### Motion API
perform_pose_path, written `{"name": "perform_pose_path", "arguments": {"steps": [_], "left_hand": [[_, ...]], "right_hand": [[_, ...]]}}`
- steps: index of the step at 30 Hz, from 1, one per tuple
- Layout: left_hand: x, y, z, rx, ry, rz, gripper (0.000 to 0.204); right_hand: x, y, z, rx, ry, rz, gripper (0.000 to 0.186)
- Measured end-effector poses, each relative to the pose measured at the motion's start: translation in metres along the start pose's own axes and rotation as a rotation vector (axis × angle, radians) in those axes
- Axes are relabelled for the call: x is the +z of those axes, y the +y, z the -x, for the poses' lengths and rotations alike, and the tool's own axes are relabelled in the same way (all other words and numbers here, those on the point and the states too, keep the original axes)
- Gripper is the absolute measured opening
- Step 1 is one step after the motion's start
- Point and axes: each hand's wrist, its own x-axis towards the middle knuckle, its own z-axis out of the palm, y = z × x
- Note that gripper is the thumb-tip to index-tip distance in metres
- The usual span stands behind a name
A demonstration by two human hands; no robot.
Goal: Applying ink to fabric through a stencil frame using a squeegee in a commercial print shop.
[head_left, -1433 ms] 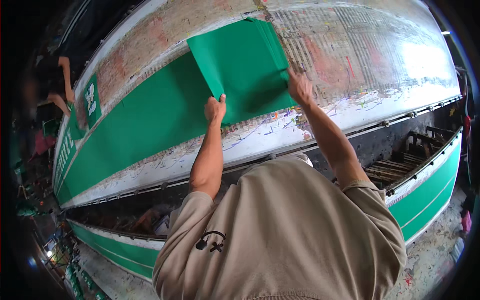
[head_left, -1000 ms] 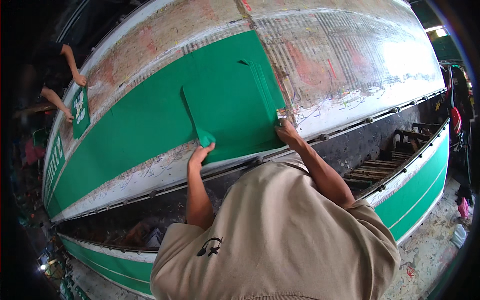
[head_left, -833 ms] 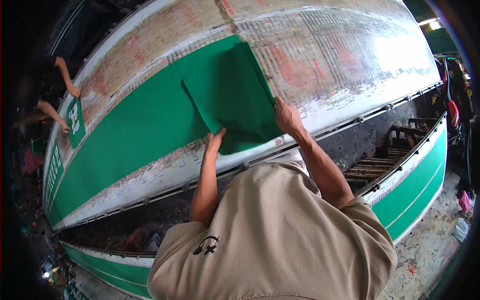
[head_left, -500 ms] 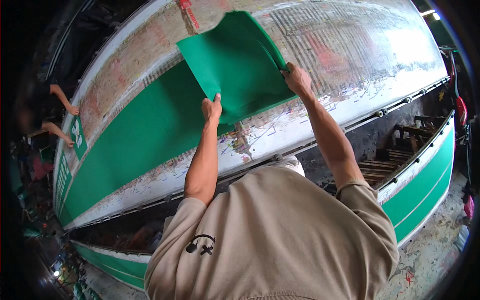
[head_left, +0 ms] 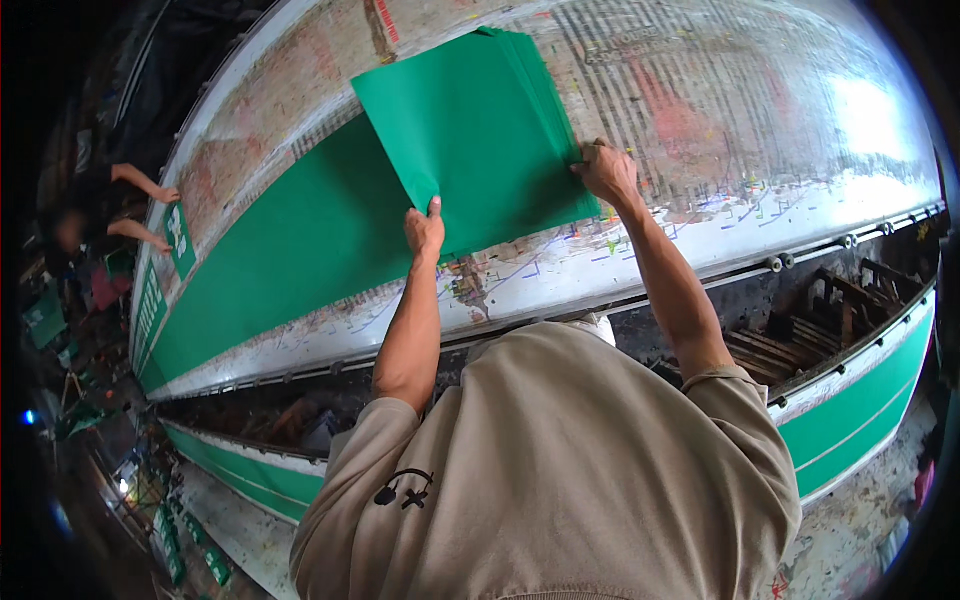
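Note:
A stack of thin green sheets [head_left: 470,130] lies over the upper end of a long green strip [head_left: 300,230] on a large, curved, pale board [head_left: 670,110] covered in streaks and paint marks. My left hand [head_left: 425,225] grips the stack's lower left corner, thumb on top, where the top sheet creases. My right hand [head_left: 605,175] is closed on the right edge of the stack, slightly higher than my left, where several layers fan out. A beige shirt fills the lower middle of the view.
Below the board is a dark trough [head_left: 830,320] with wooden slats and a green-and-white curved side [head_left: 850,410]. A railing with bolts runs along the board's lower edge. At far left another person's hands [head_left: 165,215] hold a small green piece with a white design [head_left: 180,250].
Since one second ago the stack and both my hands have moved up the board. In the last half second the stack's top has flattened and my right hand has come slightly down and right.

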Motion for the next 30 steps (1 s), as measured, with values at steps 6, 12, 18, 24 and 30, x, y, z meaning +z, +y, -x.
{"name": "perform_pose_path", "arguments": {"steps": [6,12,18,24,30], "left_hand": [[-0.004,0.022,0.009,-0.012,-0.016,-0.057,0.061],[-0.004,0.029,0.012,-0.055,0.015,-0.095,0.053],[-0.030,0.030,0.009,-0.012,-0.167,-0.198,0.048],[-0.047,-0.094,0.036,0.044,-0.426,0.227,0.043],[-0.028,-0.104,0.127,-0.157,-0.596,0.407,0.037]], "right_hand": [[0.004,0.008,0.001,0.008,0.000,0.027,0.027],[0.008,-0.001,0.000,0.042,0.003,0.147,0.030],[0.059,-0.017,0.059,-0.075,0.181,0.353,0.052],[0.071,-0.056,0.129,-0.011,-0.009,0.146,0.036],[0.046,-0.017,0.176,0.414,-0.260,-0.776,0.027]]}}
